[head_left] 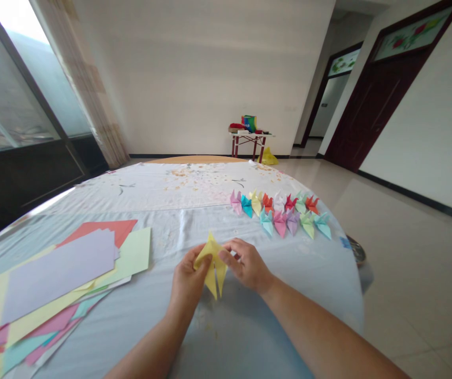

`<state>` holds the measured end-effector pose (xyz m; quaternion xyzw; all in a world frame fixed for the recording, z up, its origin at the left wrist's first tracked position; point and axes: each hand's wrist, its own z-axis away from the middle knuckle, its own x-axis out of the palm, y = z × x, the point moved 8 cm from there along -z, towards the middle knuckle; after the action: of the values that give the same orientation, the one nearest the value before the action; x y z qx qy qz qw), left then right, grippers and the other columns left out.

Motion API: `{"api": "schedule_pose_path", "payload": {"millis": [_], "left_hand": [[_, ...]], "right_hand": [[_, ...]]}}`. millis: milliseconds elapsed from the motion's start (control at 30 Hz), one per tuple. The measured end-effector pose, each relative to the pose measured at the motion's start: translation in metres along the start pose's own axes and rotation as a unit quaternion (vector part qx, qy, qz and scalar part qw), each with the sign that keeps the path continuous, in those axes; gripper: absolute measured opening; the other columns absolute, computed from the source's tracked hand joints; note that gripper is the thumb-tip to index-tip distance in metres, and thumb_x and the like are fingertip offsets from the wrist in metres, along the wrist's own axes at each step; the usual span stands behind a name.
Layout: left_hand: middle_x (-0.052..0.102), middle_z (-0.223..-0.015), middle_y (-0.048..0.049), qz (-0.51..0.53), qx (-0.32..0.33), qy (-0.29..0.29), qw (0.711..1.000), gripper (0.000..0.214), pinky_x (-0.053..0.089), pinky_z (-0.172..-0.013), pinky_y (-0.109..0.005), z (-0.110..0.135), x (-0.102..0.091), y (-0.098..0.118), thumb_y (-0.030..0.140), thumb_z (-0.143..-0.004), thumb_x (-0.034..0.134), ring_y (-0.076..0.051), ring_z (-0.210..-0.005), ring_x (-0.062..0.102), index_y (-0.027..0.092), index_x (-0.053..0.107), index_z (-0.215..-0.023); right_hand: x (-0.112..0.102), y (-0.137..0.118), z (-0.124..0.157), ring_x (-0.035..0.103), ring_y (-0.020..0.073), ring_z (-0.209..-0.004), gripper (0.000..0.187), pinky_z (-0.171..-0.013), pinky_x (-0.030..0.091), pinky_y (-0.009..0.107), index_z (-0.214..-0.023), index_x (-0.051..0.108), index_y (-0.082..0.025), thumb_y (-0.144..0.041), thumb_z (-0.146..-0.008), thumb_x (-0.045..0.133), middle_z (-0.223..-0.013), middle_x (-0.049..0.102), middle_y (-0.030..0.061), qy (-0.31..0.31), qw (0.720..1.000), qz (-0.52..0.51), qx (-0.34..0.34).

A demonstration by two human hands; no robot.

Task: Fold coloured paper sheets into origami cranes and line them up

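Note:
A partly folded yellow paper figure [212,266] with two pointed ends hanging down is held above the table between both hands. My left hand [187,282] pinches its left side. My right hand [245,264] grips its right side with fingers curled over the fold. Both hands hover just over the pale cloth of the round table [194,210]. Beyond my right hand, several finished folded paper figures [281,212] in pink, blue, yellow, red, green and purple stand in two rows.
A loose stack of coloured paper sheets [56,279] lies at the left of the table. The table's right edge drops to a tiled floor [415,252]. A small table with red legs [248,139] stands at the far wall, and dark doors [372,105] are on the right.

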<state>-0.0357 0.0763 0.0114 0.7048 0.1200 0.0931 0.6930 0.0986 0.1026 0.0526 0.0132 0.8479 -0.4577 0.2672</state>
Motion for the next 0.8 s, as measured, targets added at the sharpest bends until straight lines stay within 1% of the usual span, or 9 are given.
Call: {"api": "schedule_pose_path", "payload": {"millis": [67,133,200,267,367,467,600,733,800], "left_hand": [[0.069,-0.084,-0.005,0.012,-0.014,0.01,1.0,0.042,0.044,-0.057,-0.023,-0.001,-0.002,-0.002,0.038,-0.064,0.064,-0.017,-0.067,0.062,0.013,0.061,-0.098],[0.069,-0.08,-0.005,0.029,-0.033,0.016,0.999,0.044,0.045,-0.056,-0.024,-0.003,-0.004,-0.005,0.039,-0.062,0.066,-0.017,-0.066,0.062,0.012,0.061,-0.096],[0.068,-0.076,-0.0048,0.049,-0.048,0.02,0.997,0.047,0.045,-0.055,-0.024,-0.004,-0.005,-0.008,0.039,-0.06,0.068,-0.017,-0.064,0.062,0.011,0.06,-0.096],[0.068,-0.073,-0.0044,0.064,-0.056,0.021,0.996,0.048,0.044,-0.054,-0.023,-0.005,-0.005,-0.011,0.04,-0.059,0.069,-0.017,-0.062,0.061,0.011,0.059,-0.096],[0.067,-0.069,-0.0033,0.07,-0.057,0.017,0.996,0.046,0.043,-0.05,-0.022,-0.005,-0.004,-0.013,0.042,-0.058,0.069,-0.016,-0.058,0.06,0.012,0.059,-0.091],[0.064,-0.064,-0.0014,0.067,-0.051,0.004,0.996,0.042,0.043,-0.048,-0.022,-0.004,-0.002,-0.013,0.044,-0.058,0.069,-0.015,-0.053,0.058,0.013,0.059,-0.084],[0.061,-0.059,0.0014,0.045,-0.047,-0.007,0.998,0.039,0.042,-0.047,-0.022,-0.003,0.0,-0.012,0.043,-0.057,0.07,-0.013,-0.05,0.057,0.014,0.057,-0.079],[0.063,-0.066,-0.0002,0.027,-0.042,-0.008,0.999,0.04,0.044,-0.051,-0.023,-0.002,0.0,-0.012,0.04,-0.057,0.071,-0.014,-0.055,0.058,0.014,0.057,-0.084],[0.063,-0.066,-0.0002,0.024,-0.044,-0.01,0.999,0.039,0.044,-0.051,-0.022,-0.002,0.001,-0.012,0.04,-0.058,0.071,-0.014,-0.055,0.058,0.014,0.057,-0.083]], "right_hand": [[-0.001,0.007,-0.001,0.055,0.0131,-0.075,0.036,-0.061,0.048,0.022,-0.086,0.063,-0.017,-0.038,-0.089,0.034,-0.082,0.058,0.0052,0.004,0.996,-0.082,0.027],[-0.002,0.021,-0.002,0.056,0.0138,-0.077,0.04,-0.058,0.05,0.022,-0.089,0.062,-0.016,-0.042,-0.089,0.031,-0.085,0.058,0.006,0.02,0.985,-0.151,0.075],[0.001,0.034,-0.002,0.056,0.0148,-0.08,0.036,-0.057,0.05,0.022,-0.092,0.062,-0.016,-0.043,-0.085,0.039,-0.086,0.059,0.0056,0.021,0.975,-0.185,0.118],[0.005,0.042,-0.001,0.056,0.014,-0.079,0.031,-0.059,0.05,0.022,-0.093,0.062,-0.017,-0.042,-0.082,0.047,-0.085,0.06,0.004,0.001,0.97,-0.199,0.143],[0.013,0.043,-0.001,0.055,0.0109,-0.072,0.029,-0.06,0.049,0.022,-0.094,0.062,-0.018,-0.04,-0.079,0.052,-0.083,0.06,0.0016,-0.042,0.964,-0.213,0.153],[0.02,0.04,0.001,0.055,0.0099,-0.069,0.031,-0.06,0.048,0.022,-0.095,0.061,-0.018,-0.042,-0.076,0.056,-0.083,0.061,0.0012,-0.073,0.959,-0.223,0.158],[0.023,0.038,0.002,0.054,0.0098,-0.068,0.034,-0.059,0.047,0.021,-0.093,0.06,-0.016,-0.045,-0.073,0.059,-0.08,0.06,0.0009,-0.08,0.955,-0.239,0.155],[0.024,0.037,0.002,0.054,0.0095,-0.067,0.035,-0.059,0.047,0.021,-0.091,0.059,-0.015,-0.046,-0.074,0.058,-0.078,0.059,0.0006,-0.087,0.952,-0.249,0.155],[0.024,0.036,0.002,0.054,0.0096,-0.067,0.036,-0.059,0.046,0.021,-0.09,0.059,-0.015,-0.047,-0.074,0.057,-0.077,0.059,0.0007,-0.092,0.951,-0.251,0.157]]}}
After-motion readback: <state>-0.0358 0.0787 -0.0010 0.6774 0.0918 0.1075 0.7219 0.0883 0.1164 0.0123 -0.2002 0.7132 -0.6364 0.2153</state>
